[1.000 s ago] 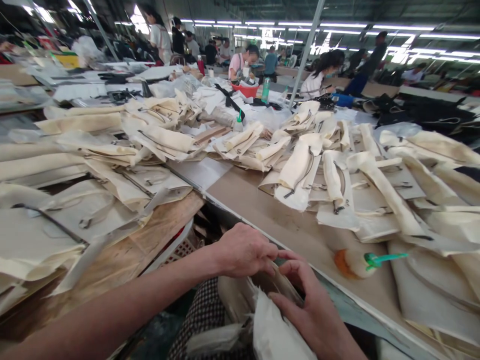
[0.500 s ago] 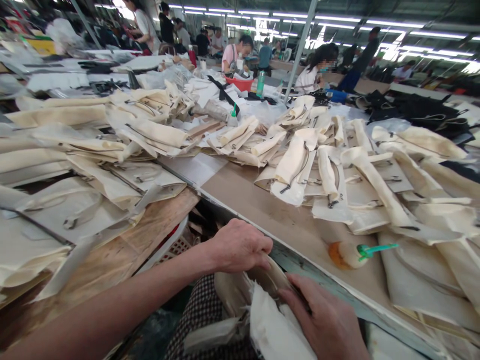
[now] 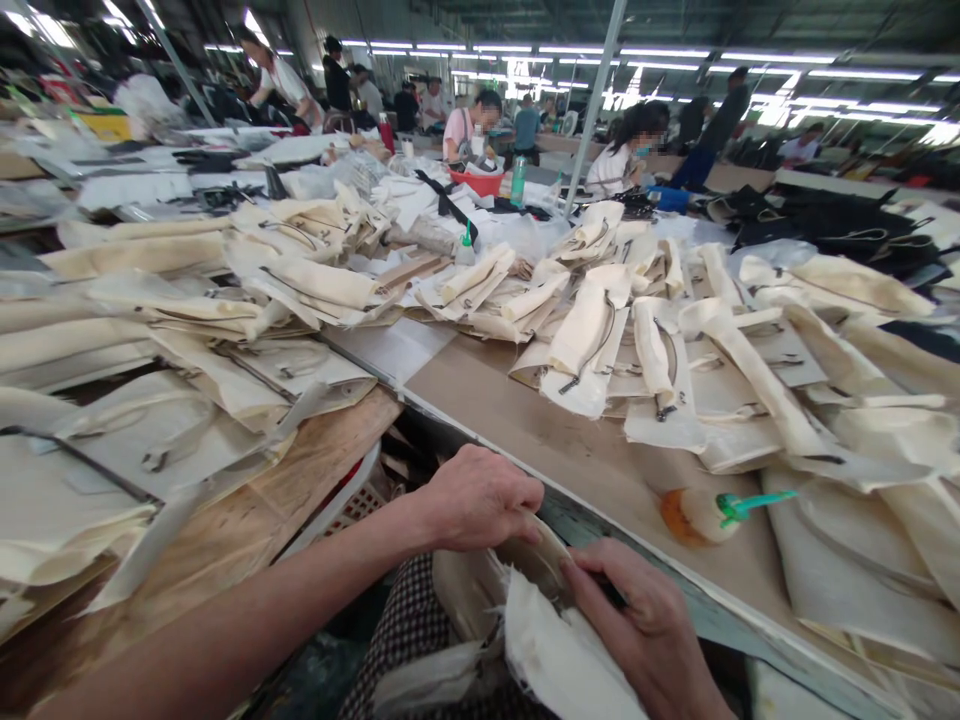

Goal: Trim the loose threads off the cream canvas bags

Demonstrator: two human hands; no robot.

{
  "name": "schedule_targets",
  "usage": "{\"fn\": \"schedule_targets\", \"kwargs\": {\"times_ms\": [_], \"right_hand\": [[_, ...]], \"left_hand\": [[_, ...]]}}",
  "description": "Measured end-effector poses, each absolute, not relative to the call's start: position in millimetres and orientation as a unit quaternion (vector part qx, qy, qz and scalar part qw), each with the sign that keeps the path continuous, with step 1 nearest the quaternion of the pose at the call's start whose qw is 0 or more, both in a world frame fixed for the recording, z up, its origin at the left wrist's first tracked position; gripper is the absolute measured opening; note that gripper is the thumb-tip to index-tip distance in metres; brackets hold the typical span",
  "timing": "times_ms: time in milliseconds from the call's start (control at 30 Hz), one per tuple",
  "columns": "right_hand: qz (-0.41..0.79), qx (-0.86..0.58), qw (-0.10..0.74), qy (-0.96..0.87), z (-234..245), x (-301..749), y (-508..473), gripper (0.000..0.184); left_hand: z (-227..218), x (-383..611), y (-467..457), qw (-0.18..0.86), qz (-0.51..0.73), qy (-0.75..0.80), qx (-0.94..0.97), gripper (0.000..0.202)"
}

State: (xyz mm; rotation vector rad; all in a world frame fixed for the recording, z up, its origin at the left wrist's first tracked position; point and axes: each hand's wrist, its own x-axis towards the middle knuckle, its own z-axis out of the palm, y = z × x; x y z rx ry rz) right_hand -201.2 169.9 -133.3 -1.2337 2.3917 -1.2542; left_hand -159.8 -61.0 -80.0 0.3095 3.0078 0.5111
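Over my lap is a cream fabric piece (image 3: 559, 640) with frayed edges, bent into a curve along its upper rim. My left hand (image 3: 484, 497) is closed on the far left end of that rim, fingers curled over it. On the right part of the same rim, my right hand (image 3: 637, 615) pinches the edge between thumb and fingers. A small dark thing shows beneath the right fingers; I cannot tell what it is. The checked cloth (image 3: 405, 625) on my lap lies under the fabric.
A glue bottle (image 3: 697, 515) with a green nozzle lies on the brown tabletop (image 3: 495, 390). Stacks of cream pieces with zippers (image 3: 589, 330) cover the right side, more (image 3: 225, 420) the wooden board at left. A white basket (image 3: 360, 500) stands below. Several people work farther back.
My right hand has shifted slightly up and left along the fabric rim, its fingers drawn more tightly together. My left hand keeps its hold, and the view has moved slightly.
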Motion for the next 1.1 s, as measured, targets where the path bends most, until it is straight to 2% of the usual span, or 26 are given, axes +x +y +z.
{"fn": "schedule_targets", "kwargs": {"times_ms": [100, 200, 433, 600, 700, 800, 1000, 1100], "right_hand": [[-0.416, -0.372, 0.160, 0.814, -132, -206, 167, 0.023], [-0.388, -0.364, 0.223, 0.817, -129, -210, 160, 0.034], [-0.458, -0.349, 0.217, 0.788, -123, -209, 151, 0.030], [-0.439, -0.371, 0.315, 0.755, -104, -216, 142, 0.031], [-0.408, -0.412, 0.305, 0.755, -97, -219, 133, 0.033], [-0.386, -0.438, 0.280, 0.762, -97, -218, 129, 0.042], [-0.402, -0.428, 0.275, 0.762, -106, -217, 132, 0.039], [-0.421, -0.396, 0.306, 0.756, -105, -220, 131, 0.038]], "left_hand": [[-80, -160, -60, 0.029, 0.157, 0.982, 0.102, 0.023], [-80, -161, -59, 0.023, 0.157, 0.982, 0.106, 0.021], [-78, -158, -60, 0.031, 0.170, 0.980, 0.100, 0.021], [-77, -155, -61, 0.040, 0.182, 0.979, 0.086, 0.020], [-76, -154, -62, 0.046, 0.177, 0.980, 0.080, 0.011], [-77, -152, -63, 0.048, 0.183, 0.979, 0.082, 0.010], [-76, -152, -69, 0.050, 0.231, 0.963, 0.133, 0.009], [-75, -153, -72, 0.063, 0.248, 0.954, 0.154, 0.008]]}}
